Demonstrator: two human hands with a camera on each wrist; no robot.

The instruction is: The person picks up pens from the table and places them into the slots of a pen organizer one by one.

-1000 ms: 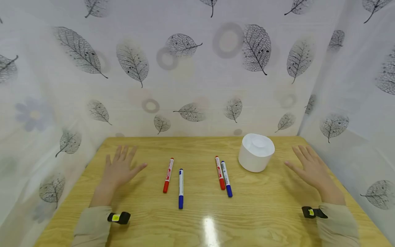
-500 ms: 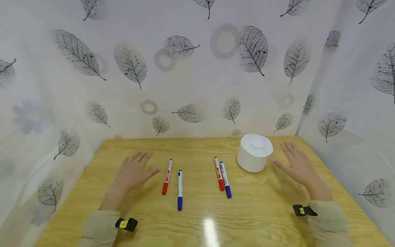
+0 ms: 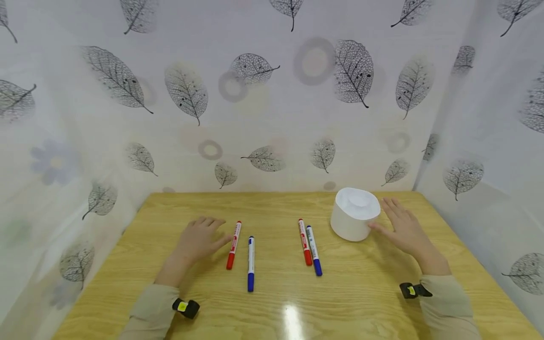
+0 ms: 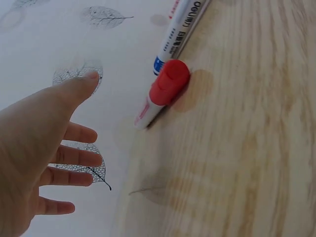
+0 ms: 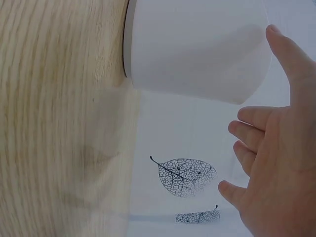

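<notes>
My left hand (image 3: 199,242) hovers over the table with its fingers spread, thumb close to a red-capped marker (image 3: 233,245) and apart from it in the left wrist view. A blue-capped marker (image 3: 251,263) lies just right of that one. Farther right, another red-capped marker (image 3: 304,242) and another blue-capped marker (image 3: 314,250) lie side by side. My right hand (image 3: 403,231) is beside a white round container (image 3: 350,224) with a raised middle. Its fingers are extended and hold nothing; in the right wrist view the thumb (image 5: 284,44) is near the container's edge, contact unclear.
The wooden table (image 3: 276,307) meets a leaf-patterned curtain (image 3: 272,118) at its back edge. More of the curtain hangs along the left and right sides. A bright light reflection lies on the table's front middle. Each wrist wears a black strap device (image 3: 186,308).
Both hands have moved inward: the left to the right toward the nearest red-capped marker, the right to the left up to the white container. The markers and container have stayed put.
</notes>
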